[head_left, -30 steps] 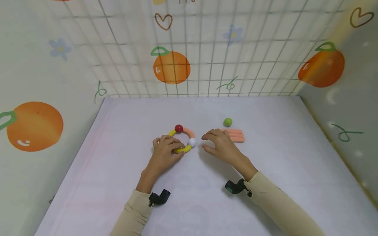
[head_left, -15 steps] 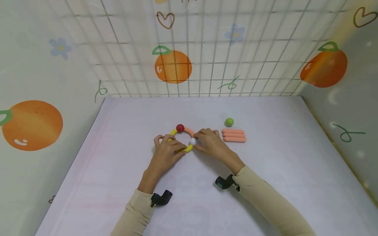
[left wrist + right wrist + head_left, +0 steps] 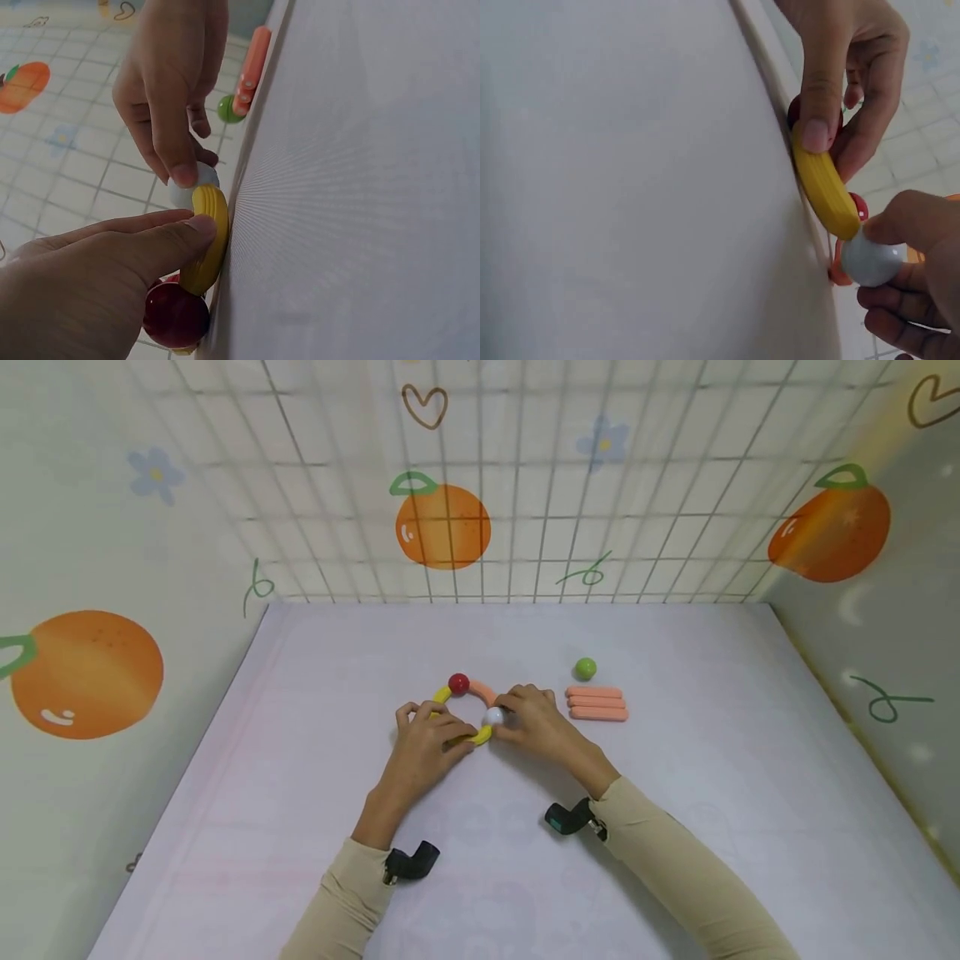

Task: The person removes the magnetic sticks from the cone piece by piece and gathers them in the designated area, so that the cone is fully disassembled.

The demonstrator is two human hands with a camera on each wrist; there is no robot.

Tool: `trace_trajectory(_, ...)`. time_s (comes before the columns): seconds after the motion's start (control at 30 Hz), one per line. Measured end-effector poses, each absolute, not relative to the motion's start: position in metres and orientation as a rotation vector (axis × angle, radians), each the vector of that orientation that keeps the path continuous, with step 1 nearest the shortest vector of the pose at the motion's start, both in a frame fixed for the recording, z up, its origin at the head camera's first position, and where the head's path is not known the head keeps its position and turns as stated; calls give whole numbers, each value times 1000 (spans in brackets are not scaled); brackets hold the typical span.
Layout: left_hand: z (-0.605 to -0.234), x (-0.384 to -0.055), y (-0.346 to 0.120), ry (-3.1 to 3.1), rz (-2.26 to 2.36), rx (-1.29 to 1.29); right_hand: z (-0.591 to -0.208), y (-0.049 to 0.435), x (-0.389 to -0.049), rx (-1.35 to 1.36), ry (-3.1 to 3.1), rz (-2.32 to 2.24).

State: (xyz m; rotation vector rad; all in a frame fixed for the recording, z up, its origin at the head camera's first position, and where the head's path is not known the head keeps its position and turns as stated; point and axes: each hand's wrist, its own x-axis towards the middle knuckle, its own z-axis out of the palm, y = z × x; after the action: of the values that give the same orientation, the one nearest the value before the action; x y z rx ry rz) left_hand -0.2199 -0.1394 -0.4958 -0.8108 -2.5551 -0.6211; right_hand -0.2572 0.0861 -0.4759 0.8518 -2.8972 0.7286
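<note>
A ring of curved sticks and balls lies on the table. At its near side, my left hand (image 3: 423, 752) pinches a curved yellow stick (image 3: 210, 244) between thumb and fingers. My right hand (image 3: 536, 722) grips the white ball (image 3: 871, 257), which sits against the end of that stick. A curved salmon-pink stick (image 3: 482, 692) runs from beside the white ball to a red ball (image 3: 459, 684) at the far side. Another yellow stick (image 3: 442, 695) leads from there toward my left hand. In the left wrist view a dark red ball (image 3: 176, 315) shows at the yellow stick's other end.
To the right of the ring, several straight salmon-pink sticks (image 3: 597, 702) lie side by side. A green ball (image 3: 586, 669) rests just behind them. A patterned sheet with a wire grid (image 3: 525, 539) stands along the table's back edge.
My right hand has moved left from beside the straight sticks to the ring and has taken hold of the white ball. My left hand keeps its place on the yellow stick.
</note>
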Motion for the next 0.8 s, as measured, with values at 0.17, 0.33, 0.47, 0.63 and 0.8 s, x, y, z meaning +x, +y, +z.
trace_trajectory(0.17,-496,-220,-137,-2566,-653,-805,-474,93,-254,720,-2842,774)
trace_trajectory(0.33,-496,-221,-138,-2574,-649,-793,-462,112,-256,652,-2677,819)
trace_trajectory(0.47,-495,-222,-139,-2580,-642,-796,-451,134,-256,625,-2636,840)
trace_trajectory(0.63,-496,-220,-138,-2563,-658,-795,-441,160,-257,592,-2623,870)
trace_trajectory(0.8,-498,-218,-136,-2568,-707,-781,-436,188,-259,572,-2588,874)
